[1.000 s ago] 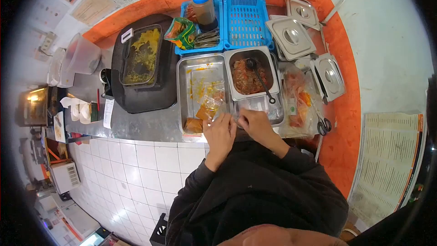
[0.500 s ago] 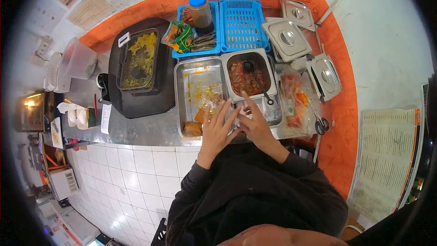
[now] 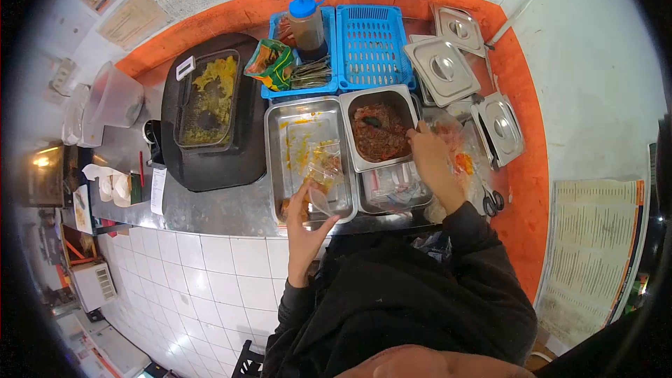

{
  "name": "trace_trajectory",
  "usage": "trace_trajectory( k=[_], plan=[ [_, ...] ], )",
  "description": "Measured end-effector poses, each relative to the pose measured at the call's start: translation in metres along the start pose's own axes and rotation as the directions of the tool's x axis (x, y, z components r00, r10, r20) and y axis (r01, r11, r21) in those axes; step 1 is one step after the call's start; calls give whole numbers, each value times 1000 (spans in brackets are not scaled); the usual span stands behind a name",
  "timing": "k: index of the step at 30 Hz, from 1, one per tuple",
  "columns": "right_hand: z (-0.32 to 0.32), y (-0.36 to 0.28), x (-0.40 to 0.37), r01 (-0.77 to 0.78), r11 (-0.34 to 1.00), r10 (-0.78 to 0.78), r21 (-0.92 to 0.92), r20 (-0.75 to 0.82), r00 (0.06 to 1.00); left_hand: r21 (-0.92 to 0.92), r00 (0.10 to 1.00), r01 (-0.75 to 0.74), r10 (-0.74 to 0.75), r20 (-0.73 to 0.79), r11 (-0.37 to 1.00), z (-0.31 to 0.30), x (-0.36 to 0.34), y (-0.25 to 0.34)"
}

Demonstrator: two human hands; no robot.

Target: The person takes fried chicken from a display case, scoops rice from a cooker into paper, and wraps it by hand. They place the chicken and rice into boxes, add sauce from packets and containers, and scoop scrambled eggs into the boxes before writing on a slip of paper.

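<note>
My left hand (image 3: 306, 234) holds a small clear plastic bag (image 3: 320, 201) by its mouth, thumb and fingers spread apart around it, over the near part of a wide steel tray (image 3: 274, 147). That tray has yellow-orange smears and some wrapped brown food at its near left corner, partly hidden by the hand. My right hand (image 3: 428, 157) is closed on the handle end of a black ladle (image 3: 392, 131). The ladle's bowl lies in reddish-brown chopped food (image 3: 378, 147) inside a deep steel pan (image 3: 346, 122).
Folded clear bags (image 3: 395, 185) lie in a steel tray below the pan. Scissors (image 3: 493, 202) and a bag of red food (image 3: 463, 161) are at right, near steel lids (image 3: 442, 70). Behind stand blue baskets (image 3: 371, 45) and a squeeze bottle (image 3: 306, 24). A glass dish (image 3: 210, 101) sits at left.
My hands, together over the trays before, have moved apart. The left now holds an opened bag; the right has gone up and right to grip the ladle, whose handle has swung toward the pan's right rim.
</note>
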State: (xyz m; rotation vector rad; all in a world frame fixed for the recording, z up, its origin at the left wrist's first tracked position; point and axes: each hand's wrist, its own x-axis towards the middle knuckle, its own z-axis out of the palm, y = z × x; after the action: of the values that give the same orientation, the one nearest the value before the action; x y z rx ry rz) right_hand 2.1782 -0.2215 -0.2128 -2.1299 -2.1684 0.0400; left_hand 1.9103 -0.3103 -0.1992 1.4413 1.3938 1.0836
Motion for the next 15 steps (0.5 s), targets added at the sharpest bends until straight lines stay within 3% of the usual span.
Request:
trace_trajectory(
  k=[2,4,5,7,8,10,13,15],
  plan=[
    [-4,5,9,39,999,-39,-22,30,999,-4,999,30,-30,-20,1000,-4,-4,-9],
    [7,15,25,281,919,-344,-278,-212,915,-19,997,58,-58,-43,998,-7,-6,-15],
    [14,18,25,278,920,-340,-278,-209,917,-19,997,60,-61,-38,998,-9,-6,-13],
    [24,20,27,480,821,-506,-309,-7,862,57,996,91,-91,-8,994,-14,-6,-7],
    [18,21,22,478,822,-505,-309,-8,863,64,996,84,-81,-44,994,-15,-6,-10],
    [-7,20,9,611,777,-566,-152,257,783,83,995,83,-78,-67,993,-19,-7,-6],
    [-32,21,13,543,822,-526,-170,139,839,109,992,104,-96,-82,988,-21,-6,-7],
    [-16,32,11,605,790,-598,-96,95,796,145,993,98,-88,-74,985,-17,-3,-4]
  ],
)
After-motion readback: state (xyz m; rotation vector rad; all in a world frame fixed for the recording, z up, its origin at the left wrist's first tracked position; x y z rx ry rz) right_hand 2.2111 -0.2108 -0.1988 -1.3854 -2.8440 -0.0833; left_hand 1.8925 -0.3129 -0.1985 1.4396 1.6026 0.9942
